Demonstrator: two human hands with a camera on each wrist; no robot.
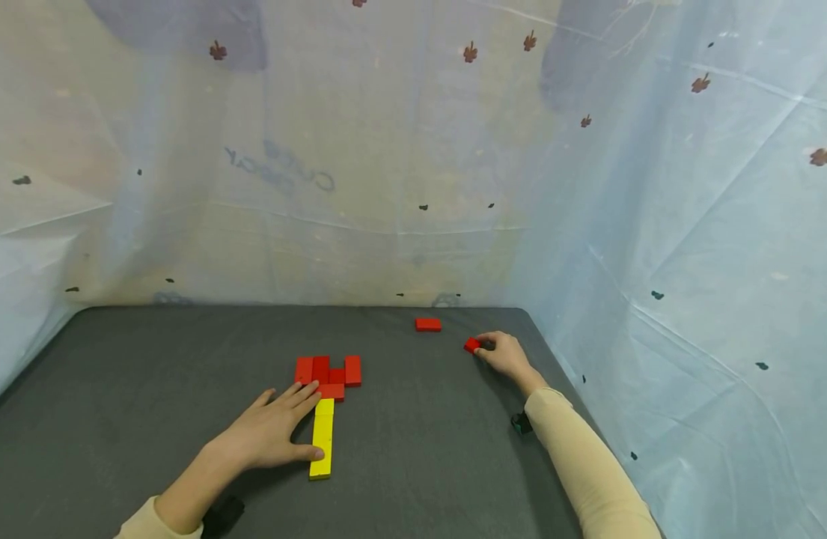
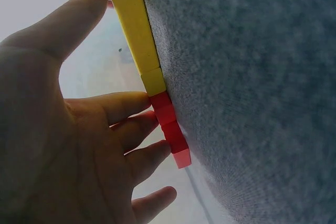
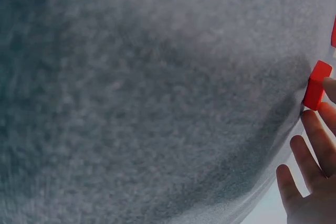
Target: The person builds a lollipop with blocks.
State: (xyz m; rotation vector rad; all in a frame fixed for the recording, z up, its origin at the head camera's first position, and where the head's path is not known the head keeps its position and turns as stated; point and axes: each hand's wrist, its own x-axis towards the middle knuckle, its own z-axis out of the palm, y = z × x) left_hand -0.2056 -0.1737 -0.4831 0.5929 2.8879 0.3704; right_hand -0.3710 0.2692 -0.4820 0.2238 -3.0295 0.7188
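With its fingers spread, my left hand (image 1: 265, 430) lies beside a yellow strip (image 1: 322, 434) made of a long block and a short one. Its thumb touches the long yellow block (image 2: 131, 19), and its other fingertips reach the group of red blocks (image 1: 321, 368) laid flat just beyond. In the head view, my right hand (image 1: 507, 357) is far off to the right, pinching a small red block (image 1: 471, 345) between thumb and fingers. That same red block (image 3: 315, 90) shows at the right edge of the right wrist view, at the table surface, partly covered by a fingertip.
Another red block (image 1: 428, 325) lies alone near the back edge of the dark grey table (image 1: 184, 359). A pale plastic sheet (image 1: 359, 254) with leaf marks hangs behind the table and along its right side.
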